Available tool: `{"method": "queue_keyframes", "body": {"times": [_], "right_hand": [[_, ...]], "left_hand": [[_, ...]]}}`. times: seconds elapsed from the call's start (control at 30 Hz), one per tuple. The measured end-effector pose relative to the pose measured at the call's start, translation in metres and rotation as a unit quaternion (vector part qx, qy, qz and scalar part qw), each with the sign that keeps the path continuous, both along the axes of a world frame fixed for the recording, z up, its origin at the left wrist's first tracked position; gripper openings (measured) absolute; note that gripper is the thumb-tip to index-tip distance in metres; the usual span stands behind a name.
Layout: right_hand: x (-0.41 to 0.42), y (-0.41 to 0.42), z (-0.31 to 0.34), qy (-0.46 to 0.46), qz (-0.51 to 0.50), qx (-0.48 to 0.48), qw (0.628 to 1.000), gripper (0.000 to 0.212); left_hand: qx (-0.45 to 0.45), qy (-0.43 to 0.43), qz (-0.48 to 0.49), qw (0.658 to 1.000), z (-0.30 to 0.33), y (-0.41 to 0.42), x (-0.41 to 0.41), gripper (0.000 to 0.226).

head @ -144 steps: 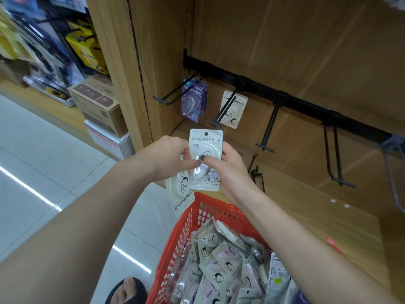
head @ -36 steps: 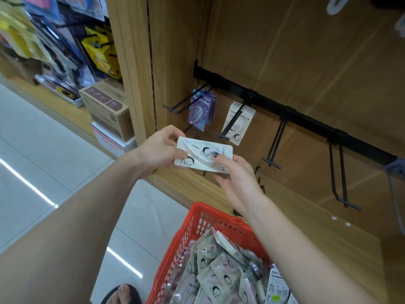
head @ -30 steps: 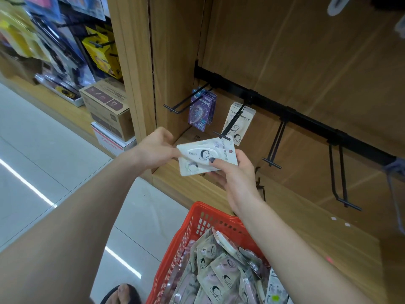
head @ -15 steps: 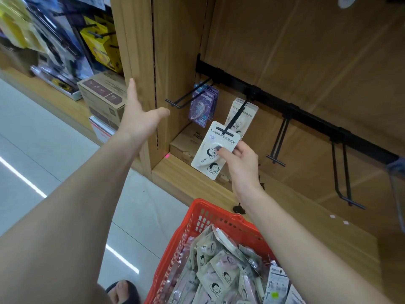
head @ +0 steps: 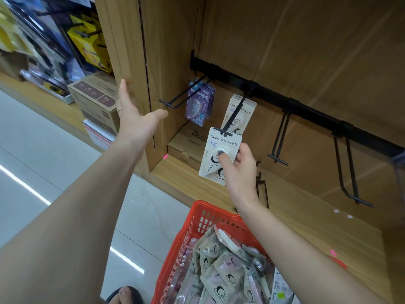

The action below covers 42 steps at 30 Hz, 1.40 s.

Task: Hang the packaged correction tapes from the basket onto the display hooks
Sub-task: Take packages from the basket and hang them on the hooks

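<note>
Wooden display bay [head: 306, 51] has loads of open room: two black double hooks [head: 348, 172] on the right hang bare. Red basket [head: 197, 218] below is piled with packs, so most of the job's left. Only a few purple packs [head: 198, 106] and a white one hang so far. Left hand [head: 135, 121] is spread flat, fingertips at the upright's edge, holding nothing. Right hand [head: 240, 170] pinches a Campus correction tape pack [head: 219, 154] right at the second hook's tip; I think the hole is just catching, hard to tell.
</note>
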State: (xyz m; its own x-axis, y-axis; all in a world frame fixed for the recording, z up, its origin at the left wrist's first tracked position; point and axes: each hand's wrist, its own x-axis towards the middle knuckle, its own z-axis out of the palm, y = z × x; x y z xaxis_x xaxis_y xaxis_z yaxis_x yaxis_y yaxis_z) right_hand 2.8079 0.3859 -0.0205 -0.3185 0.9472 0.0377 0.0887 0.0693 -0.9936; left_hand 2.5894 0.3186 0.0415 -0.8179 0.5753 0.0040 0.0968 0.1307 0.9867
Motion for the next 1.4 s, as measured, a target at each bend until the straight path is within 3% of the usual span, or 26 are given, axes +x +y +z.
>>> {"method": "queue_keyframes", "body": {"times": [0.33, 0.57, 0.8, 0.93, 1.13, 1.4], "right_hand": [[-0.008, 0.003, -0.003, -0.004, 0.01, 0.001, 1.0, 0.021], [-0.009, 0.009, 0.0, -0.011, -0.004, 0.011, 1.0, 0.019], [-0.028, 0.053, 0.003, -0.022, -0.054, -0.043, 0.997, 0.015], [-0.035, 0.079, -0.002, 0.001, -0.114, -0.07, 0.991, 0.016], [-0.042, 0.099, -0.018, -0.011, -0.164, -0.074, 0.984, 0.03], [-0.052, 0.112, -0.019, -0.043, -0.191, -0.113, 0.974, 0.047]], "left_hand": [[0.007, 0.018, 0.009, 1.0, -0.005, 0.004, 0.001, 0.119], [0.01, 0.024, 0.038, 0.999, -0.007, 0.012, -0.004, 0.111], [-0.008, 0.059, 0.051, 0.997, -0.021, 0.024, -0.005, 0.128], [-0.021, 0.102, 0.12, 0.987, -0.029, 0.038, -0.005, 0.116], [-0.038, 0.205, 0.224, 0.952, -0.051, 0.047, -0.014, 0.08], [-0.038, 0.238, 0.24, 0.941, -0.057, 0.05, -0.012, 0.076]]}}
